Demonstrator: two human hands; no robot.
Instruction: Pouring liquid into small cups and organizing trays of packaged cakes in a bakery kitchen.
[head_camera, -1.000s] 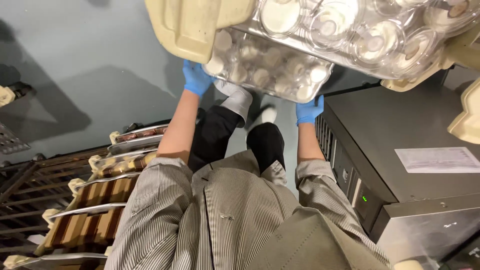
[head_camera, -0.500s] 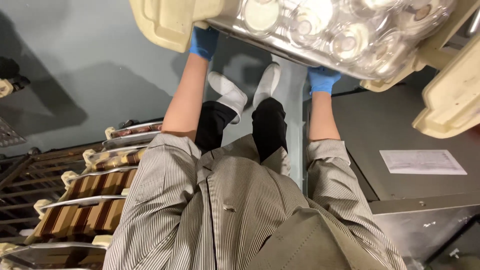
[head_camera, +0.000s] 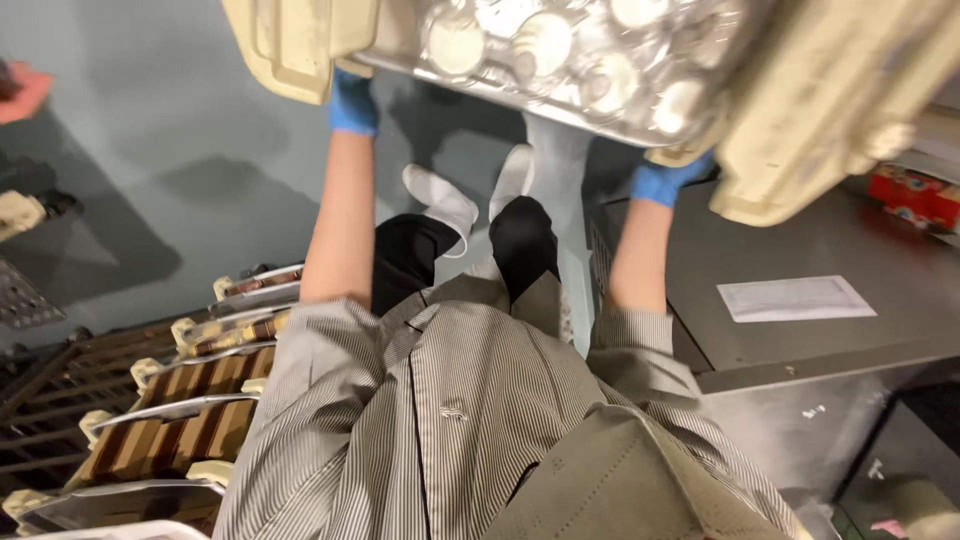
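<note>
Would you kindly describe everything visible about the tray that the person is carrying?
The tray is a metal-looking baking pan with round cups, covered in clear, shiny film. It is held out in front, tilted, at the top of the view, and cut off by the frame's edge. Beige plastic pieces flank it on both sides. The left hand and the right hand, both in blue gloves, grip it from beneath at opposite ends. What the cups hold cannot be told.

My gloves (head_camera: 352, 103) are blue. My shirt (head_camera: 450, 420) has thin grey and white stripes. My trousers (head_camera: 520, 235) are black, my shoes (head_camera: 440, 200) white. The tray (head_camera: 290, 45) is cream.
</note>
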